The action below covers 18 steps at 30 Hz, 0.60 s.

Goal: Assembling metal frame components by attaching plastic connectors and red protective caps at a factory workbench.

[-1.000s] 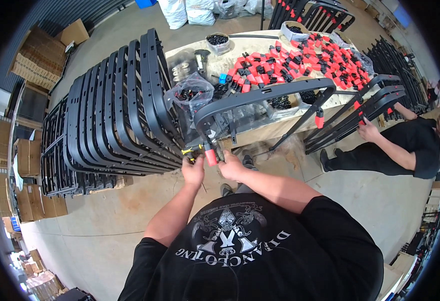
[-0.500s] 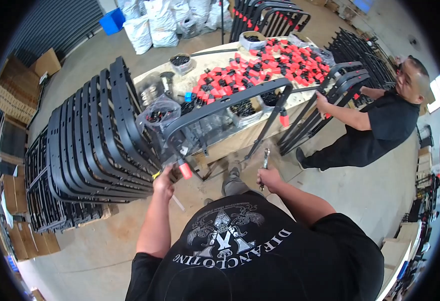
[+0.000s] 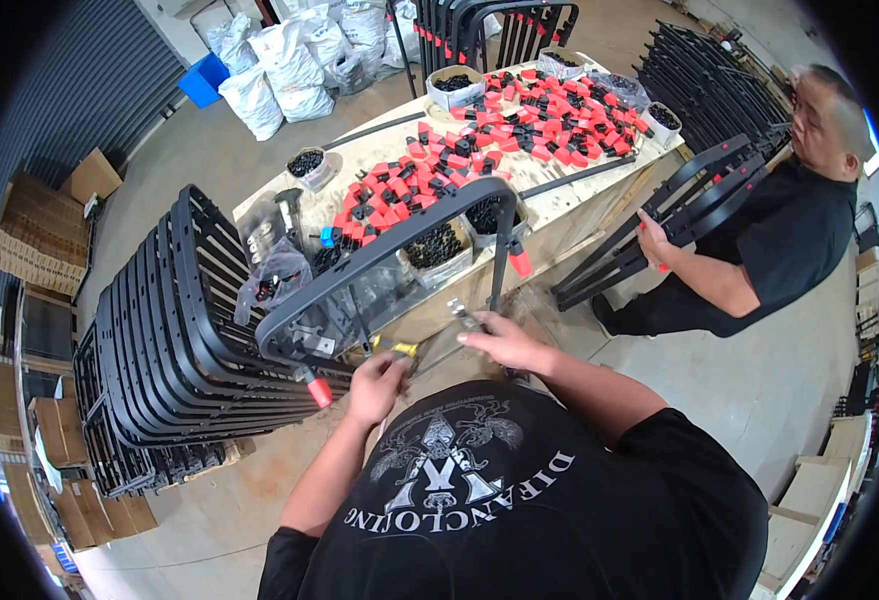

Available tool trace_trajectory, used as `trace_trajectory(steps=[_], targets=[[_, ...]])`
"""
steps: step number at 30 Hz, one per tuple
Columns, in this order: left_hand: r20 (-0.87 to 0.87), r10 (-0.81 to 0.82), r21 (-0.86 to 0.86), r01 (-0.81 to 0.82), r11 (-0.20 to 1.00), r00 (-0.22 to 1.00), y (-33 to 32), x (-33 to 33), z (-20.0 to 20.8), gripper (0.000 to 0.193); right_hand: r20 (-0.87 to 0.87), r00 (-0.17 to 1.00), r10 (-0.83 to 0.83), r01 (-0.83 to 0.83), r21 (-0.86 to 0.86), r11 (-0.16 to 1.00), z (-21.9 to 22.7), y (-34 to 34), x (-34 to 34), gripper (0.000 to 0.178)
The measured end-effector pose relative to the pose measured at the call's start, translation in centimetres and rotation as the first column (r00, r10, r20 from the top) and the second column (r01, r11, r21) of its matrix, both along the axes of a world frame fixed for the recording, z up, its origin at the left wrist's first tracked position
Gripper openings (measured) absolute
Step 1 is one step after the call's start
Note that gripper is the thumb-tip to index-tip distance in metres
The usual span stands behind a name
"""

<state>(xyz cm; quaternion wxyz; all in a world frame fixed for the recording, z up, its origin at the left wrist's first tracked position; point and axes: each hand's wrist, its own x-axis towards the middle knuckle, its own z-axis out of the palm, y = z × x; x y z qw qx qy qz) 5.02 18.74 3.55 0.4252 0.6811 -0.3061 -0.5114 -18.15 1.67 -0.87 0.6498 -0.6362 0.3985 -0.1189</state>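
Note:
My left hand [image 3: 377, 388] is closed on a tool with a yellow-and-black end [image 3: 395, 347], whose exact kind I cannot make out. Held in my right hand [image 3: 507, 343] is a silver ratchet wrench [image 3: 464, 314], its head pointing up and away. Both hands are low, just in front of a black bent-tube frame [image 3: 387, 243] that stands against the table's near edge. One red-capped piece [image 3: 319, 391] hangs at the frame's left side and another red-capped piece [image 3: 519, 260] at its right.
Red-and-black fittings [image 3: 549, 125] cover much of the wooden table [image 3: 404, 125], among tubs of small black parts [image 3: 434, 248]. Black frames [image 3: 149, 310] stand stacked on the left. To the right, a co-worker [image 3: 749, 240] handles more frames [image 3: 694, 195]. White sacks [image 3: 294, 60] lie behind.
My hands have come closer together, the left moving right and the right moving left with the wrench. The view has shifted; the co-worker's frames are tilted more toward the co-worker.

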Motion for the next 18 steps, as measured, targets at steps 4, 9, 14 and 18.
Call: trace_trajectory(steps=[4,9,14,18], targets=[[0.052,-0.085,-0.205,0.094,0.974,0.995,-10.9,-7.6,1.9,0.016,0.280,0.955,0.102,-0.178,0.263,0.948,4.8,-3.5,0.9,0.041],[0.354,-0.072,-0.142,0.130,0.981,0.933,-16.6,-13.3,4.2,0.028,0.222,0.957,-0.186,0.056,0.489,0.870,3.2,-10.1,-3.0,0.033],[-0.007,-0.018,-0.037,0.018,0.999,1.000,-19.9,-14.6,-2.1,0.027,0.292,0.943,-0.160,0.029,0.406,0.913,3.8,-13.0,-6.0,0.032],[0.075,0.097,-0.312,-0.069,0.948,0.992,-22.2,-16.6,-2.7,0.023,0.399,0.910,-0.116,0.030,0.216,0.976,2.6,-14.5,-6.5,0.029]])
